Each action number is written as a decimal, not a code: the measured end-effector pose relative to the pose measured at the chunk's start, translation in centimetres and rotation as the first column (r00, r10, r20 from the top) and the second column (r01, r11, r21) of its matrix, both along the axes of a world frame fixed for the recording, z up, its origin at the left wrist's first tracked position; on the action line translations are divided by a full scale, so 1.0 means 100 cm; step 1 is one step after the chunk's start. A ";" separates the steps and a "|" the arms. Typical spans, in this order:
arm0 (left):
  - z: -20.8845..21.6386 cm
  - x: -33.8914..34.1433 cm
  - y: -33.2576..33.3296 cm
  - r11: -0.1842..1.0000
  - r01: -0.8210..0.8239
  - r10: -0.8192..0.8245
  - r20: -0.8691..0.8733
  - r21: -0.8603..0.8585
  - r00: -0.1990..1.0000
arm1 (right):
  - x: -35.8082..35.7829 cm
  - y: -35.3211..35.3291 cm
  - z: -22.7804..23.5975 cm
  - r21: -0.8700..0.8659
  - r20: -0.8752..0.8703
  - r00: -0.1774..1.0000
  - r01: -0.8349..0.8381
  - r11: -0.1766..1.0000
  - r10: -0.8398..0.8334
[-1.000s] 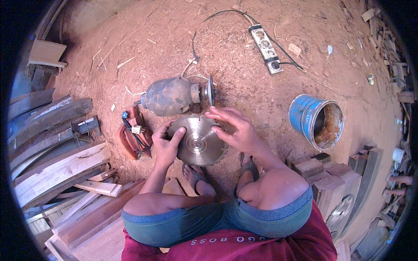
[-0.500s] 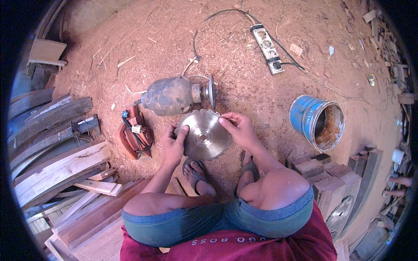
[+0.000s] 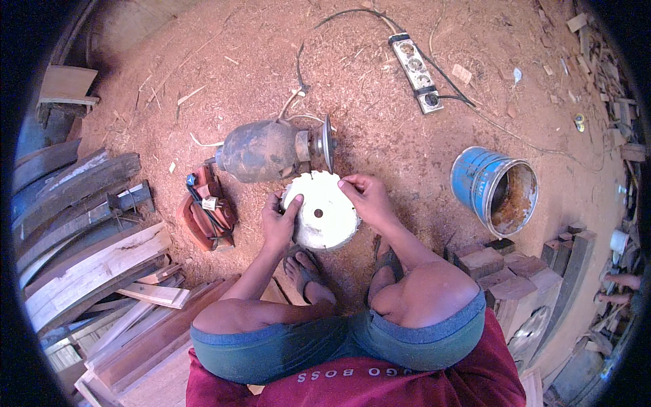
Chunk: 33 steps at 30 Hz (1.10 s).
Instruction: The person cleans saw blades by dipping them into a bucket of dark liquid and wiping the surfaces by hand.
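Note:
Between my two hands is a round circular saw blade (image 3: 329,227), toothed at the rim with a small dark hole in its middle. Bright glare washes out its face. My left hand (image 3: 278,220) grips the left edge, thumb lying on top. At the upper right edge, my right hand (image 3: 366,198) pinches the rim by its teeth. Just beyond the blade lies a dusty electric motor (image 3: 261,150) on its side. A thin grinding disc (image 3: 328,144) is mounted at its right end, close to the saw blade's far edge.
A red power tool (image 3: 207,214) with a coiled cord lies left of my hands. Stacked boards (image 3: 95,271) fill the left side. Farther off is a white power strip (image 3: 415,71) with cables. To the right are a blue metal bucket (image 3: 472,182) on its side and wood blocks (image 3: 505,271).
The saw blade has tilted, and its face has gone from dull grey metal to bright white glare. Both hands keep their hold, with only slight shifts.

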State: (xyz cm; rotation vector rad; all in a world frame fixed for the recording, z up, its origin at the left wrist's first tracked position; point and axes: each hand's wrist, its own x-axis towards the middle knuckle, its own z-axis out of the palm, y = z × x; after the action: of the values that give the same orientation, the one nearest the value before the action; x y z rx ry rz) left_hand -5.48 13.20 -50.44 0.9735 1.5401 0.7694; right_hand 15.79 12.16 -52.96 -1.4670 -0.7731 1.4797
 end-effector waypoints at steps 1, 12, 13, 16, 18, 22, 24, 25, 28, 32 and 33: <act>-0.002 0.000 0.001 1.000 0.010 -0.010 -0.025 0.006 1.000 | 0.000 0.001 -0.003 -0.004 0.000 1.000 -0.001 1.000 0.001; -0.018 -0.001 0.002 0.999 -0.021 0.022 -0.040 0.024 0.999 | 0.000 0.005 -0.016 0.000 0.098 0.995 -0.005 1.000 0.005; -0.021 -0.002 0.002 1.000 -0.009 0.010 -0.057 0.030 0.998 | 0.000 0.005 -0.016 -0.002 0.098 0.995 -0.004 1.000 0.004; -0.026 -0.004 0.001 0.999 -0.009 0.012 -0.059 0.042 0.998 | 0.001 0.006 -0.014 -0.015 0.144 0.989 -0.028 1.000 0.030; -0.025 -0.004 0.000 0.999 -0.022 0.023 -0.040 0.044 0.999 | 0.002 0.006 -0.009 -0.018 0.131 0.991 -0.033 0.999 0.035; -0.011 -0.009 -0.008 0.978 -0.006 0.014 -0.038 0.207 0.999 | 0.007 -0.002 0.019 0.107 -0.024 0.993 -0.111 0.988 0.114; 0.005 -0.015 -0.011 0.951 0.068 -0.059 -0.037 0.302 0.998 | 0.022 -0.002 0.048 0.216 0.021 0.984 -0.176 0.961 0.176; 0.010 -0.013 -0.012 0.953 0.067 -0.058 -0.039 0.296 0.998 | 0.027 -0.003 0.055 0.319 0.070 0.971 -0.240 0.917 0.229; 0.022 -0.008 -0.004 0.810 0.103 -0.126 0.000 0.577 0.992 | 0.033 0.005 0.071 0.542 0.131 0.963 -0.267 0.796 0.234; 0.027 -0.008 -0.003 0.774 0.082 -0.109 0.004 0.627 0.994 | 0.031 0.006 0.085 0.599 0.186 0.955 -0.295 0.744 0.229; 0.028 -0.009 -0.003 0.767 0.090 -0.118 0.001 0.635 0.993 | 0.032 0.006 0.088 0.603 0.200 0.954 -0.301 0.739 0.225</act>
State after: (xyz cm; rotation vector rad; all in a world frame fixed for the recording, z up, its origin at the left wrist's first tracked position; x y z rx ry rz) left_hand -6.38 12.92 -47.63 1.5135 1.1789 1.2653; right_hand 18.94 12.77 -44.19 -0.9473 -1.4403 1.1587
